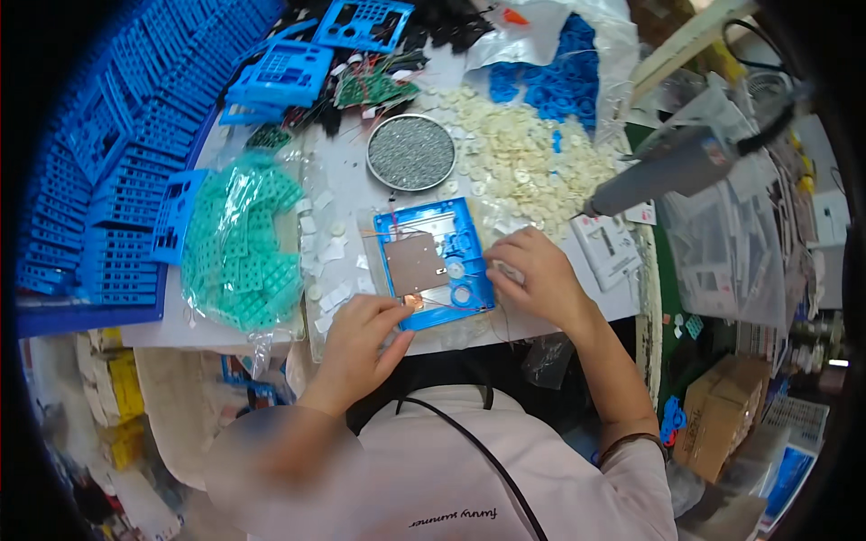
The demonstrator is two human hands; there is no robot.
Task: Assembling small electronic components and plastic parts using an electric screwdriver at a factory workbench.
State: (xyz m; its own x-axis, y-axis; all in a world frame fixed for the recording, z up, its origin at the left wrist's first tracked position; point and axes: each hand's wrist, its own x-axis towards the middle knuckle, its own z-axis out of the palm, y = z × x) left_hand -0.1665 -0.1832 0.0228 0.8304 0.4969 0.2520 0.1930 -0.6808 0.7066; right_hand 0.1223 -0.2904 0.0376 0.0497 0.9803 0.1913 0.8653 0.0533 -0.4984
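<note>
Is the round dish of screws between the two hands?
No, the round dish lies beyond the blue case, which is what sits between the left hand and right hand.

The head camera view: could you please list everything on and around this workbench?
Blue case: one, blue, centre of the bench, open side up, with a grey board inside.
Round dish: one, grey, behind the case, full of small grey parts.
White discs: a heap, cream, right of the dish.
Bag of pads: one, clear with green pads, left of the case.
Blue frames: many, stacked at far left.
Power screwdriver: one, grey, hanging at right.
Cardboard box: one, brown, lower right.
Left hand: on the case's near left corner.
Right hand: at the case's right edge.
</note>
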